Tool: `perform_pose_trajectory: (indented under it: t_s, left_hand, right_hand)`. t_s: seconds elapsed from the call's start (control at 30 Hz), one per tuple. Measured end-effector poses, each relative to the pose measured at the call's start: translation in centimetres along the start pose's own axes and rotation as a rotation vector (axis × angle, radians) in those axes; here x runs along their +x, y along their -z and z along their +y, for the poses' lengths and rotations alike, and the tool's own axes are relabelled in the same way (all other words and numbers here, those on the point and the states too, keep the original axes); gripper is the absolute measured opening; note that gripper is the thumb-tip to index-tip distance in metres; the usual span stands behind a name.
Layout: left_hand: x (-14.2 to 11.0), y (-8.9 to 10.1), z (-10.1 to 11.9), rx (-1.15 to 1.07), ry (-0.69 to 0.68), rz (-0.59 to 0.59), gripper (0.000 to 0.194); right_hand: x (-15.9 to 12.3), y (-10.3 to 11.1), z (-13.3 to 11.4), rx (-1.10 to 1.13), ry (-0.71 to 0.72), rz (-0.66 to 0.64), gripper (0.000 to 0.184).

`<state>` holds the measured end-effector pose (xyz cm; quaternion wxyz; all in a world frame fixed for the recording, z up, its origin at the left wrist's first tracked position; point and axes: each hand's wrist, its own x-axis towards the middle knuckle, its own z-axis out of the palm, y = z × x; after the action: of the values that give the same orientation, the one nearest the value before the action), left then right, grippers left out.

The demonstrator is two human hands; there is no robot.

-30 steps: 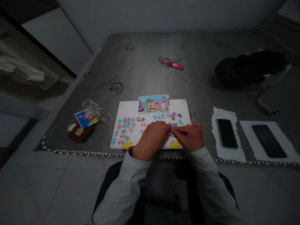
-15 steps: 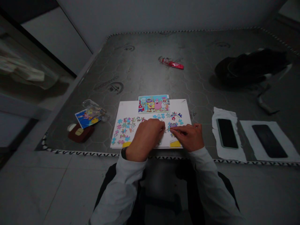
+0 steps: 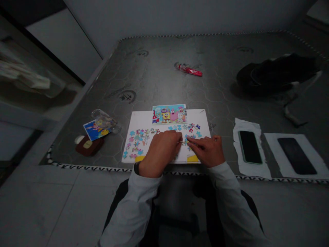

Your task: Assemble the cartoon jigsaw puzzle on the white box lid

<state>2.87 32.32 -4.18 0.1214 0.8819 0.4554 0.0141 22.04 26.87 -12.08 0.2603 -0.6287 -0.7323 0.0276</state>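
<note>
My left hand [image 3: 164,147] rests over the middle of a white board [image 3: 196,116], its fingers curled down toward several joined jigsaw pieces. Something thin and pale shows at its fingertips, too small to name. From the other side, my right hand [image 3: 210,151] has thumb and index finger closed at a blue jigsaw piece [image 3: 186,140] beside the left fingertips. Loose jigsaw pieces [image 3: 138,137] lie scattered over the board's left part, and others [image 3: 198,134] lie beyond my right hand. A picture card with cartoon figures [image 3: 169,115] lies at the board's far edge. My left hand hides the board's centre.
To the left are a brown case [image 3: 88,146], a colourful card [image 3: 96,129] and clear plastic packaging [image 3: 105,118]. Two phones [image 3: 250,147] lie on white paper at right. Farther back are a red wrapped item [image 3: 191,71] and a dark bulky object [image 3: 275,73].
My right fingers have shifted very slightly at the piece. Both hands otherwise stay in place, and the whole view has moved a little.
</note>
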Motion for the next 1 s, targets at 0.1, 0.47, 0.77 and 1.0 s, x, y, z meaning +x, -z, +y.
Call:
perform_pose_trajectory:
  t_s: [0.1, 0.47, 0.77, 1.0]
  left_hand:
    - [-0.1, 0.0, 0.0, 0.001, -0.004, 0.006, 0.012]
    - [-0.2, 0.3, 0.0, 0.029, -0.011, -0.009, 0.021]
    - [-0.2, 0.6, -0.3, 0.020, -0.033, -0.027, 0.022]
    - [-0.2, 0.9, -0.6, 0.005, -0.164, 0.093, 0.026]
  right_hand:
    - [0.1, 0.1, 0.0, 0.007, 0.003, -0.019, 0.024]
    - [-0.1, 0.3, 0.1, 0.024, 0.061, -0.022, 0.020]
    - [-0.1, 0.6, 0.0, 0.018, 0.079, 0.048, 0.025]
    - [0.0, 1.2, -0.5, 0.078, 0.041, 0.105, 0.033]
